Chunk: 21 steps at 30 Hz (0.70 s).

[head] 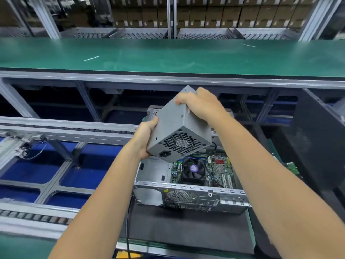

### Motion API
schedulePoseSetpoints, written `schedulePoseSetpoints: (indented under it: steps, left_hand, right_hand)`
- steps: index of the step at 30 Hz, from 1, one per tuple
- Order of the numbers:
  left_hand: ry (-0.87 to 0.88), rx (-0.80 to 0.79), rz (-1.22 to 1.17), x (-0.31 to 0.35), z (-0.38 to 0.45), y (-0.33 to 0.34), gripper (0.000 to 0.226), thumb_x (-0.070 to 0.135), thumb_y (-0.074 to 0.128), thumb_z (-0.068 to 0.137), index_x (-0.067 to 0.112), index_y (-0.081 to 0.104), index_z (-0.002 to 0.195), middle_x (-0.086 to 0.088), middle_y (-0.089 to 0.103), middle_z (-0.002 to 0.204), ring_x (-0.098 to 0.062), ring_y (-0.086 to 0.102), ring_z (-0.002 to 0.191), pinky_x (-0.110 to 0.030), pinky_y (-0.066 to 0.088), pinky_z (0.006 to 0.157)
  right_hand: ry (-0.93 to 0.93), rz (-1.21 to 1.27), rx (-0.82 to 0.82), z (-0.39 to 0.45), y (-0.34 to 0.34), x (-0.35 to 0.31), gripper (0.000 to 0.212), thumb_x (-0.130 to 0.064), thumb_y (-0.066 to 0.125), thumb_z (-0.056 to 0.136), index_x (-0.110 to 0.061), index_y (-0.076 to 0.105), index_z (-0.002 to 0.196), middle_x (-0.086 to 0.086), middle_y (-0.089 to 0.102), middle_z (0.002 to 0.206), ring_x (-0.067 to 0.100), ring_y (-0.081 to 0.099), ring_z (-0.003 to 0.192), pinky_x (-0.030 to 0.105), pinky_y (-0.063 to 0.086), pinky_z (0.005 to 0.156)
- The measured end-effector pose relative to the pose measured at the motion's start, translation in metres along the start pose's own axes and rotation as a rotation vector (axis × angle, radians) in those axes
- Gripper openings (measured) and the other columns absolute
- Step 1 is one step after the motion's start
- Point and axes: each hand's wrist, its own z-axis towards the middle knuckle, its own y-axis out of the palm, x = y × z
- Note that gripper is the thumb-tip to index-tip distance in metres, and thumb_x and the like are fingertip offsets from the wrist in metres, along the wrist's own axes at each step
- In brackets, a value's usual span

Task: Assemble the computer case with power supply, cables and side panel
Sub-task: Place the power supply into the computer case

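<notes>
Gripping power supply point(179, 126), both hands point(201, 103)

Case interior point(155, 171) behind power supply point(177, 128)

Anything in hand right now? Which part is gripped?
The grey power supply, held tilted above the open computer case with both hands: left hand grips its lower left edge by the socket face, right hand grips the upper far corner.
</notes>
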Motion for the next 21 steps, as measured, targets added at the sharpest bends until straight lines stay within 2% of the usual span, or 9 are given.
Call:
schedulePoseSetpoints:
  steps: [2, 3, 5, 7, 9, 10, 14, 17, 21]
  left_hand:
    - [0.060, 0.069, 0.162, -0.003, 0.000, 0.001, 0.045, 0.046, 0.038, 0.100, 0.012, 0.058, 0.122, -0.014, 0.065, 0.102, -0.027, 0.063, 0.083, -0.039, 0.049, 0.077]
    - [0.148, 0.116, 0.325, -0.003, -0.001, 0.000, 0.039, 0.040, 0.036, 0.102, 0.014, 0.053, 0.125, -0.011, 0.062, 0.107, -0.024, 0.062, 0.083, -0.035, 0.048, 0.075]
    - [0.392, 0.196, 0.596, -0.002, -0.001, -0.007, 0.038, 0.035, 0.037, 0.102, 0.023, 0.041, 0.137, 0.001, 0.051, 0.129, -0.014, 0.055, 0.108, -0.034, 0.044, 0.089]
    - [0.491, 0.065, 0.557, 0.005, -0.008, -0.014, 0.050, 0.051, 0.041, 0.098, 0.032, 0.034, 0.143, 0.017, 0.041, 0.141, -0.002, 0.041, 0.127, -0.028, 0.033, 0.104]
    - [0.446, -0.075, 0.458, 0.011, -0.014, -0.016, 0.061, 0.072, 0.039, 0.088, 0.038, 0.039, 0.138, 0.028, 0.044, 0.134, 0.010, 0.039, 0.124, -0.027, 0.031, 0.106]
    - [0.420, -0.096, 0.460, 0.013, -0.015, -0.017, 0.062, 0.075, 0.035, 0.086, 0.037, 0.044, 0.134, 0.028, 0.046, 0.131, 0.012, 0.040, 0.122, -0.029, 0.031, 0.107]
    - [0.414, -0.050, 0.480, 0.007, -0.013, -0.023, 0.064, 0.062, 0.020, 0.097, 0.024, 0.050, 0.139, 0.009, 0.048, 0.142, -0.002, 0.043, 0.127, -0.033, 0.035, 0.107]
    - [0.403, -0.021, 0.461, 0.003, -0.009, -0.032, 0.061, 0.059, 0.017, 0.099, 0.024, 0.053, 0.135, 0.009, 0.051, 0.139, 0.000, 0.046, 0.124, -0.028, 0.039, 0.101]
    - [0.328, -0.037, 0.430, 0.002, -0.003, -0.041, 0.064, 0.062, 0.015, 0.098, 0.022, 0.057, 0.127, 0.011, 0.058, 0.131, 0.003, 0.049, 0.122, -0.019, 0.040, 0.086]
  right_hand:
    - [-0.010, -0.127, 0.003, 0.002, 0.006, -0.010, 0.067, -0.064, 0.059, 0.062, -0.021, 0.049, 0.112, 0.003, 0.054, 0.114, 0.026, 0.056, 0.097, 0.034, 0.034, 0.060]
    - [-0.023, -0.198, 0.008, 0.003, 0.011, -0.012, 0.065, -0.064, 0.060, 0.066, -0.021, 0.049, 0.112, 0.004, 0.054, 0.116, 0.028, 0.056, 0.098, 0.034, 0.033, 0.059]
    - [-0.047, -0.320, 0.005, 0.003, 0.021, -0.015, 0.063, -0.064, 0.061, 0.071, -0.020, 0.051, 0.115, 0.006, 0.055, 0.120, 0.030, 0.055, 0.098, 0.032, 0.032, 0.057]
    - [-0.054, -0.388, -0.012, 0.002, 0.034, -0.014, 0.068, -0.062, 0.061, 0.073, -0.019, 0.054, 0.124, 0.008, 0.055, 0.128, 0.032, 0.055, 0.103, 0.033, 0.034, 0.061]
    - [-0.058, -0.432, -0.017, 0.000, 0.047, -0.014, 0.071, -0.059, 0.061, 0.074, -0.017, 0.053, 0.132, 0.010, 0.052, 0.136, 0.033, 0.054, 0.114, 0.035, 0.036, 0.071]
    - [-0.065, -0.446, -0.009, 0.000, 0.053, -0.014, 0.071, -0.059, 0.060, 0.075, -0.017, 0.053, 0.132, 0.010, 0.051, 0.137, 0.034, 0.053, 0.116, 0.036, 0.035, 0.072]
    - [-0.057, -0.450, 0.012, -0.002, 0.069, -0.016, 0.074, -0.062, 0.059, 0.073, -0.017, 0.053, 0.132, 0.012, 0.048, 0.138, 0.034, 0.053, 0.112, 0.036, 0.036, 0.072]
    - [-0.044, -0.464, -0.003, 0.000, 0.080, -0.016, 0.081, -0.065, 0.059, 0.072, -0.015, 0.049, 0.136, 0.014, 0.042, 0.144, 0.036, 0.052, 0.121, 0.037, 0.037, 0.074]
    - [-0.021, -0.476, -0.006, 0.001, 0.094, -0.017, 0.076, -0.062, 0.061, 0.074, -0.014, 0.054, 0.132, 0.014, 0.039, 0.147, 0.034, 0.052, 0.122, 0.035, 0.033, 0.070]
